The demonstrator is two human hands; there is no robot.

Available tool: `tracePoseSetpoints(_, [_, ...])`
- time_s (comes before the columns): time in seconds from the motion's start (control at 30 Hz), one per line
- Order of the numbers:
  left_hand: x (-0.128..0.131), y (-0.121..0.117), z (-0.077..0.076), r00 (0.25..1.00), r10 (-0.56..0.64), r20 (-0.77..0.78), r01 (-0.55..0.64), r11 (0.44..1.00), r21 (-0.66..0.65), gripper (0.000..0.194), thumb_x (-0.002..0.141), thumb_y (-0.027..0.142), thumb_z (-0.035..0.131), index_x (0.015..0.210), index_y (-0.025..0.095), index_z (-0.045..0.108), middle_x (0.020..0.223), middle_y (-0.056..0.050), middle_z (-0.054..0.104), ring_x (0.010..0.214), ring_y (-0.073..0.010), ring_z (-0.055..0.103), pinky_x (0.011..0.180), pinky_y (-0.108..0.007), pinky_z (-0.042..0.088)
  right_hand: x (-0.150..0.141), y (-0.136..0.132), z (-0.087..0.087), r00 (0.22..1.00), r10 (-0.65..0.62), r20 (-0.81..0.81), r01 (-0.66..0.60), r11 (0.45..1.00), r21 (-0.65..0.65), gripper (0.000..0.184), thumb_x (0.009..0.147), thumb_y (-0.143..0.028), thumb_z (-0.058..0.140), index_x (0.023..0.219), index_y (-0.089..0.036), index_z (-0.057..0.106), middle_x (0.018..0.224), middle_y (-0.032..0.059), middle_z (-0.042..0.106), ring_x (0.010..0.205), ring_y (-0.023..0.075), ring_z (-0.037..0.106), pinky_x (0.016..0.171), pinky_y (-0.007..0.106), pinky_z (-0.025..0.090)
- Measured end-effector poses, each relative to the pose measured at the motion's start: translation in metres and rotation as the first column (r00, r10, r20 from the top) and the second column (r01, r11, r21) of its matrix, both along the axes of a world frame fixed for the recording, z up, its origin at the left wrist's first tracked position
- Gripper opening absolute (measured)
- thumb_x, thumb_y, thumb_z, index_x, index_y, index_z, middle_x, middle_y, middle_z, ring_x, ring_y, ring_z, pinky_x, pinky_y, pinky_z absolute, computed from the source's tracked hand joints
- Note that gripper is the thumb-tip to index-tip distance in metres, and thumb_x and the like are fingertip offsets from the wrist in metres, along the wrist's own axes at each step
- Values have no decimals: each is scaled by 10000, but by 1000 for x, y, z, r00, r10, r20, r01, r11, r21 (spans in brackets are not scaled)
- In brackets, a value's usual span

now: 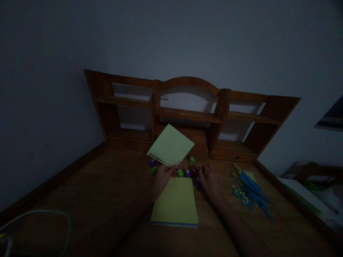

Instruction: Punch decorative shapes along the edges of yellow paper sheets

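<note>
My left hand [162,177] pinches the lower corner of a pale yellow sheet of paper [171,145], which has a row of punched holes along one edge. It is held up at a tilt above the desk. My right hand [211,179] has its fingers closed together beside several small toys with big eyes; what they hold, if anything, is too dark to make out. A green toy [179,173] and a purple toy [188,174] stand between my hands. Below them lies a stack of yellow paper [175,203]. Another green toy [192,160] stands farther back.
Blue and yellow strips [252,189] lie in a heap on the right of the wooden desk [102,185]. A wooden shelf unit [187,115] stands along the back. At the lower left a white cable [48,211] curves over the desk.
</note>
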State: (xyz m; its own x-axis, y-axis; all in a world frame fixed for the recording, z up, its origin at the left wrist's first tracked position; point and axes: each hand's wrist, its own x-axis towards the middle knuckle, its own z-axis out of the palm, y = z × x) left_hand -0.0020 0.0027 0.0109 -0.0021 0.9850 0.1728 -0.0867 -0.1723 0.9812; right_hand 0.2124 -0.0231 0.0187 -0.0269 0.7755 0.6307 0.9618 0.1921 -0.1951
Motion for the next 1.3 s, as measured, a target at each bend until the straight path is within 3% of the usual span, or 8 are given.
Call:
tracePoseSetpoints(0.27, [1, 0, -12, 995, -103, -14, 103, 995, -5, 387, 790, 476, 590, 877, 115, 700, 888, -111, 721, 728, -222, 672, 599, -293, 527, 2, -2, 2, 995, 96, -22, -96, 995, -7, 174, 938, -253, 420, 965, -176, 573, 931, 64, 601, 778, 183, 576, 641, 248, 361])
tracePoseSetpoints(0.47, [2, 1, -14, 993, -114, -12, 114, 993, -25, 488, 817, 557, 522, 842, 102, 694, 793, -102, 717, 688, -225, 666, 576, -306, 536, 15, 50, 19, 976, 196, -95, -207, 971, -121, 288, 853, -185, 512, 1134, -151, 564, 1137, 119, 588, 935, 206, 580, 762, 263, 412])
tracePoseSetpoints(0.67, [3, 4, -14, 991, -93, 93, 96, 995, -29, 540, 781, 612, 543, 915, 99, 645, 760, -88, 706, 647, -217, 663, 531, -298, 530, 11, 98, 32, 900, 375, -222, -431, 842, -324, 352, 684, -93, 615, 1019, -188, 659, 968, 32, 682, 857, 193, 620, 744, 250, 440])
tracePoseSetpoints(0.87, [4, 4, -13, 992, -72, 108, 78, 996, -53, 559, 747, 678, 529, 786, 127, 609, 649, -62, 676, 559, -196, 634, 511, -286, 507, 8, 105, 24, 860, 335, -386, -461, 835, -302, 241, 582, -101, 655, 809, -170, 694, 752, 11, 697, 718, 206, 635, 672, 268, 451])
tracePoseSetpoints(1.0, [3, 3, -11, 991, -57, 122, 63, 997, -43, 526, 762, 665, 522, 786, 146, 603, 631, -52, 667, 555, -193, 631, 524, -288, 510, 12, 95, 31, 791, 283, -542, -450, 869, -203, 205, 696, -304, 656, 841, -158, 664, 745, 45, 684, 692, 216, 633, 603, 281, 464])
tracePoseSetpoints(1.1, [3, 3, -11, 990, -57, 128, 64, 997, -45, 481, 766, 641, 537, 778, 164, 602, 636, -48, 665, 542, -188, 621, 521, -290, 511, 11, 72, 32, 674, 247, -696, -450, 885, -121, 337, 760, -463, 624, 895, -154, 624, 811, 83, 676, 644, 198, 626, 532, 267, 464])
tracePoseSetpoints(1.2, [4, 4, -14, 991, -65, 120, 69, 997, -30, 454, 736, 608, 598, 792, 157, 605, 675, -51, 665, 553, -185, 616, 507, -282, 504, 2, 37, 20, 256, 172, -951, -539, 842, 7, 415, 619, -402, 809, 916, -178, 626, 858, 74, 669, 647, 187, 614, 498, 241, 438])
tracePoseSetpoints(1.3, [4, 5, -15, 993, -80, 86, 79, 997, 14, 445, 714, 570, 646, 801, 134, 613, 683, -53, 663, 575, -181, 618, 537, -275, 502, -11, 10, 2, 56, 139, -989, -632, 771, 72, 517, 649, -340, 815, 1107, -219, 610, 750, 21, 642, 512, 125, 537, 431, 207, 360])
